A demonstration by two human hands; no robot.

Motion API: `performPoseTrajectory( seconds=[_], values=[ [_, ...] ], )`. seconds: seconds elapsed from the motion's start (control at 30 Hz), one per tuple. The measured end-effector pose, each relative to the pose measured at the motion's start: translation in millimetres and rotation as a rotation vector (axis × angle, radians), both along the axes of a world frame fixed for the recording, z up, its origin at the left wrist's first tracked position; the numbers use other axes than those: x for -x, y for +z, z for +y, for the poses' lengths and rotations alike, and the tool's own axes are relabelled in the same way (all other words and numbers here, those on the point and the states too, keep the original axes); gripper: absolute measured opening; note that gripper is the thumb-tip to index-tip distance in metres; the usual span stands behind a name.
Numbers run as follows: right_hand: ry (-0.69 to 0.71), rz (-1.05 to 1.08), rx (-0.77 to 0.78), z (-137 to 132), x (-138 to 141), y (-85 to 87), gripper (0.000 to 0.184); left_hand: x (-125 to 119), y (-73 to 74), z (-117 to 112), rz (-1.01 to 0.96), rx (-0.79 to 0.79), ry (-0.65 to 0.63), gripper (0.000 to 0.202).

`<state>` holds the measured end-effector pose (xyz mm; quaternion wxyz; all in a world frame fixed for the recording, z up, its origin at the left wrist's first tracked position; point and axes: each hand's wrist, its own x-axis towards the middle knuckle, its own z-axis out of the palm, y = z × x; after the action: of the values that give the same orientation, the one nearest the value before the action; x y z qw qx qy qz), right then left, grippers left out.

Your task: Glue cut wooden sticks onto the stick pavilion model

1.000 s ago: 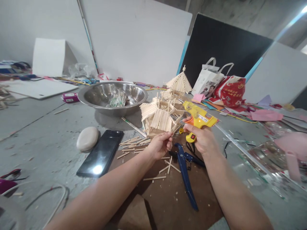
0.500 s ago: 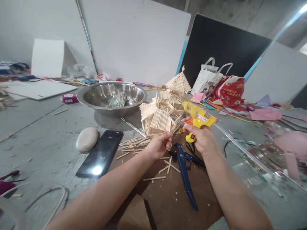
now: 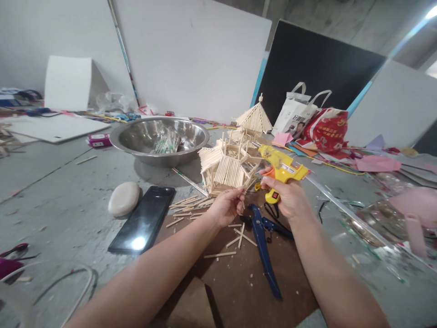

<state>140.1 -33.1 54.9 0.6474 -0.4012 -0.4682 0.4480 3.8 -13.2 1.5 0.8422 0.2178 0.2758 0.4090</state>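
My right hand is wrapped around the handle of a yellow hot glue gun, its nozzle end pointing up and left toward a model building of pale wooden sticks. My left hand is pinched closed at the model's lower front edge; whatever is between the fingertips is too small to make out. Below the hands lies a blue-handled cutter. Loose wooden sticks are scattered left of the left hand, and several short ones rest on the brown board.
A steel basin holding a plastic-wrapped bundle stands back left. Nearer are a phone and a white rounded case. Behind the model rises a stick-built pointed roof. Bags and coloured paper lie at the right.
Almost nothing differs. Both hands, the glue gun and the model keep practically the same places, with only a very slight shift at the left fingertips.
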Motion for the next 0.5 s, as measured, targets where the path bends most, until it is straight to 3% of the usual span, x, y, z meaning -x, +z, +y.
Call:
performPoseTrajectory(
  seconds=[0.33,0.5],
  values=[
    [-0.004,-0.023,0.022,1,-4,0.8,0.021,0,-3.0,2,-0.004,-0.008,-0.021,0.009],
    [-0.041,-0.077,0.081,4,-30,10.0,0.024,4,-6.3,0,0.005,-0.061,-0.098,0.013]
  ],
)
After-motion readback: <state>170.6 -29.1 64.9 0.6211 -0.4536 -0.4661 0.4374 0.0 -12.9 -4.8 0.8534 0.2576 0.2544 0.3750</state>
